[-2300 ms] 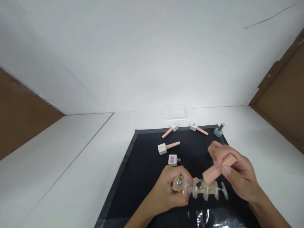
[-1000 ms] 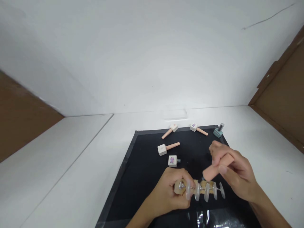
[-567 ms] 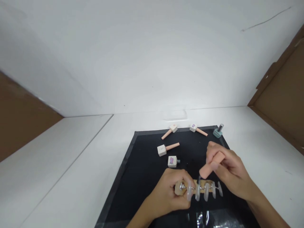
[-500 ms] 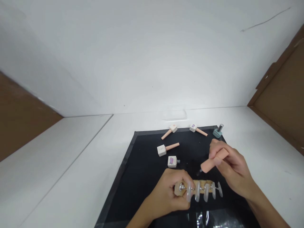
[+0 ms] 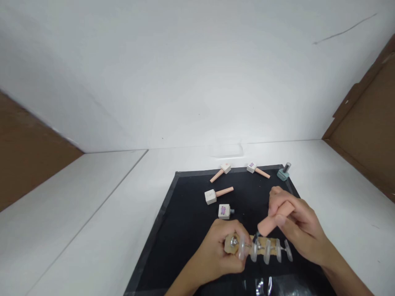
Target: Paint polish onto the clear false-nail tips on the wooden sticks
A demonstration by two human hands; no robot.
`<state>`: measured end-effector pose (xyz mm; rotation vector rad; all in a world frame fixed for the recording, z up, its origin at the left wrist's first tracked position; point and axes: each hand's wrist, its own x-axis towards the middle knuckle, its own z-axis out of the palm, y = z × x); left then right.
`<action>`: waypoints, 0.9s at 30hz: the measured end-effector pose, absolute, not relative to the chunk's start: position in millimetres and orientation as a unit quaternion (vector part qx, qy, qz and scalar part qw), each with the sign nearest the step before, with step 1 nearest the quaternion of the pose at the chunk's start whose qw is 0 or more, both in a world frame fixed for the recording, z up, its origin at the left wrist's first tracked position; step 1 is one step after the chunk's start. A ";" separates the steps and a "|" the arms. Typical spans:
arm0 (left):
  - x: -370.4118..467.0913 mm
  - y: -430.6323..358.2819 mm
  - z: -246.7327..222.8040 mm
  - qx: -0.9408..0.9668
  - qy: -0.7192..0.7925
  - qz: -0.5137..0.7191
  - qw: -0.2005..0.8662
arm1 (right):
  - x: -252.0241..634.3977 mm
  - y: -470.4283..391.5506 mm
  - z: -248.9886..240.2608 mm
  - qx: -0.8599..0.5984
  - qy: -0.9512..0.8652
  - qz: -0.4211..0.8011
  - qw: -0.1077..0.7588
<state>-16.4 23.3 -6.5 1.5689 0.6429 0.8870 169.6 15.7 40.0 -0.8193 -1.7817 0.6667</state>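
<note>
My left hand is closed around the left end of a tan nail tip stand, which carries a row of several clear false nails. My right hand grips a nail polish brush by its peach cap. The dark bristle end is at the second false nail from the left; whether it presses on the nail is hard to tell. Just beyond my left hand lies an uncapped white polish bottle with a purple flower print, its dark neck pointing right.
Three white bottles with peach caps lie farther back: one at left, one at back middle, one at back right. A teal bottle stands at the black mat's far right corner. Beyond is a white wall.
My right hand has lowered the brush toward the left, bringing its bristles from above the stand to the second false nail. The left hand and stand have shifted slightly left.
</note>
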 end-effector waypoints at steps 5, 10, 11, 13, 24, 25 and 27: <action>-16.7 23.6 -5.8 0.716 0.254 0.393 0.518 | 169.6 15.9 37.4 -0.338 -0.729 0.272 0.530; -17.8 22.8 -5.0 0.774 0.234 0.410 0.421 | 169.7 17.3 37.5 -0.356 -0.730 0.255 0.525; -18.0 22.7 -5.2 0.781 0.232 0.412 0.409 | 169.6 17.6 37.8 -0.353 -0.727 0.256 0.530; -17.9 22.8 -5.4 0.789 0.228 0.414 0.393 | 169.2 18.1 38.5 -0.330 -0.734 0.266 0.532; -17.8 24.7 -3.9 0.809 0.232 0.399 0.365 | 167.1 17.9 45.7 -0.317 -0.766 0.260 0.494; -17.7 24.8 -3.4 0.809 0.232 0.401 0.362 | 167.2 18.0 46.8 -0.328 -0.767 0.254 0.490; -17.1 25.0 -1.8 0.812 0.231 0.408 0.347 | 167.2 18.0 48.5 -0.334 -0.765 0.243 0.495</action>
